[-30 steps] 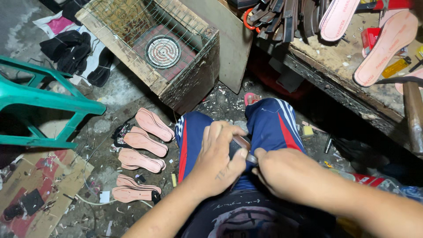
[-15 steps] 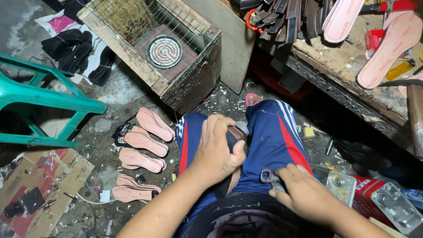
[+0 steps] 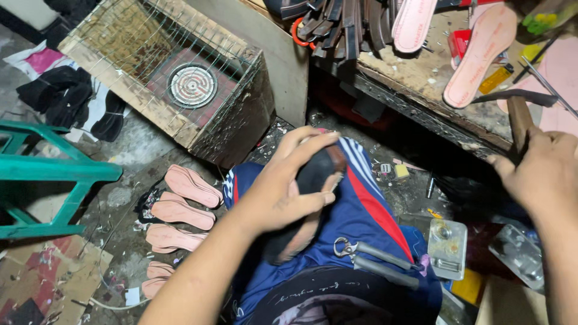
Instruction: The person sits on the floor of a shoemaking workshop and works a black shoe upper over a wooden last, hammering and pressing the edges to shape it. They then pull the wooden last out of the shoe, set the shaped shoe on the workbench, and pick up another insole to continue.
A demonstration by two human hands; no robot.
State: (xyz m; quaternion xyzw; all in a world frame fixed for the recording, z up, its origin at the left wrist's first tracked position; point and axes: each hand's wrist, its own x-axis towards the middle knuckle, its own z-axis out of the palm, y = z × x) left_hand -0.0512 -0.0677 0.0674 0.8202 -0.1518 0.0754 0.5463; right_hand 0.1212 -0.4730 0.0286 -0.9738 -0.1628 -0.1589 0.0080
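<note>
both hands busy — left hand [image 3: 283, 186] clamps sandal [image 3: 313, 180], right hand [image 3: 539, 174] grips hammer [image 3: 519, 117].

- The left hand [image 3: 283, 186] lies over the blue-clad knee [image 3: 355, 198], fingers [image 3: 313, 144] spread and curled downward, forearm running up from the lower left.
- The right hand [image 3: 542, 174] is raised to the right of that knee, well apart from it, fingers closed, wrist bent upward.
</note>
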